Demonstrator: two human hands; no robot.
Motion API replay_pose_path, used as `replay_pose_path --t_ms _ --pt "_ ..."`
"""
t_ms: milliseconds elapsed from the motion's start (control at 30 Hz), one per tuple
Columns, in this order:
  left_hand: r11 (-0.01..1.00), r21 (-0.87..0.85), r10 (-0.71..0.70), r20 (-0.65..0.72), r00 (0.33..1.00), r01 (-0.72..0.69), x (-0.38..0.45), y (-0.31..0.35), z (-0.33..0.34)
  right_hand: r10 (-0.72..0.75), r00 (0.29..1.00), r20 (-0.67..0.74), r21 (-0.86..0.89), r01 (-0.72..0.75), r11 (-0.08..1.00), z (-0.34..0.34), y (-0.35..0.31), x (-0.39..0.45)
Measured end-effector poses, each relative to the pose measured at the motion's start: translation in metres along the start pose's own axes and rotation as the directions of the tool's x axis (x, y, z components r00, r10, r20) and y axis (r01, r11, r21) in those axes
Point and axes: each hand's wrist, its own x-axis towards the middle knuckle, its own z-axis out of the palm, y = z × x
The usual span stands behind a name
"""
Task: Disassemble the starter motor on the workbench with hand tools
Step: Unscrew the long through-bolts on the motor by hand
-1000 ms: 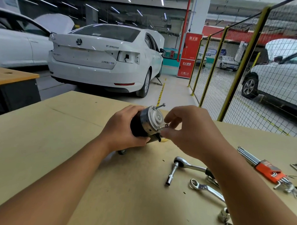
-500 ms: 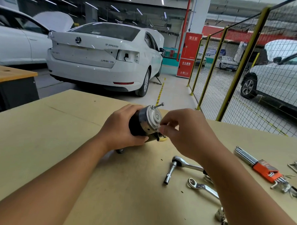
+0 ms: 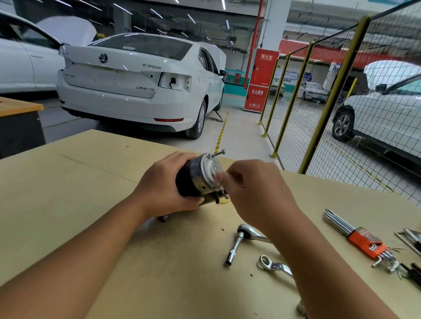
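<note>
The starter motor, a black cylinder with a silver end cap, lies on its side on the tan workbench. My left hand grips its black body from the left. A long bolt sticks out of the cap's top edge, backed partway out. My right hand is at the cap's lower right, its blurred fingertips pinched together against the cap; what they pinch is hidden.
A ratchet with a socket and a ring spanner lie below my right forearm. A hex key set in an orange holder and more tools sit at the right. Behind the bench stand white cars and a yellow mesh fence.
My right fingertips have shifted slightly on the end cap's lower right and are now blurred with motion. My left hand keeps the same hold on the motor body.
</note>
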Motion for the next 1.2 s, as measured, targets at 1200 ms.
replay_pose_path --t_ms 1200 --pt "1.000 -0.007 0.010 -0.005 1.000 -0.010 -0.0003 -0.0013 0.0010 0.065 0.995 0.070 -0.077 -0.060 0.995 0.0008 -0.0011 -0.0032"
